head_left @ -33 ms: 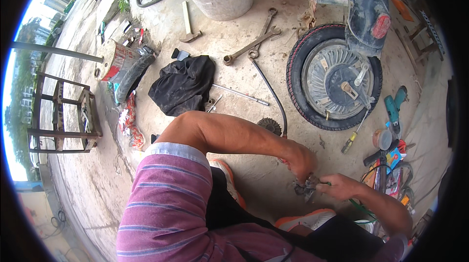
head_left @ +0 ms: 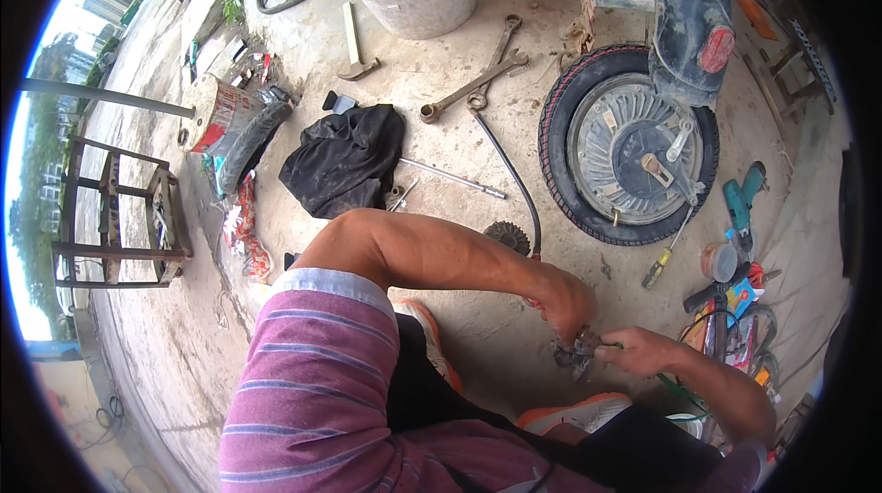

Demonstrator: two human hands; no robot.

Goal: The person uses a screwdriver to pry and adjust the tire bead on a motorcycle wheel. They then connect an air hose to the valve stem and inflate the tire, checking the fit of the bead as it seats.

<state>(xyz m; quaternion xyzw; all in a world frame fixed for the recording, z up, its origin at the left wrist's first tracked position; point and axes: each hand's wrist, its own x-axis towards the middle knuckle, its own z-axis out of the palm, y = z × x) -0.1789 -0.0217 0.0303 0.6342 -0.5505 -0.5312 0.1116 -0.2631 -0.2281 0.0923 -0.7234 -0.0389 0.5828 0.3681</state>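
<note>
Below the wheel (head_left: 602,204), a small metal part (head_left: 573,361) sits at the fingers of the left hand (head_left: 567,302) and right hand (head_left: 638,351). Each grip is curled; how far closed, and on what, cannot be told. A screwdriver (head_left: 658,270) lies just below the wheel; crossed wrenches (head_left: 476,85), left of it.

The left hand (head_left: 564,302) points downward from a sharply bent left arm (head_left: 436,252). Beside it, the right hand (head_left: 640,352) has curled fingers (head_left: 610,354); the left fingertips seem hidden.
</note>
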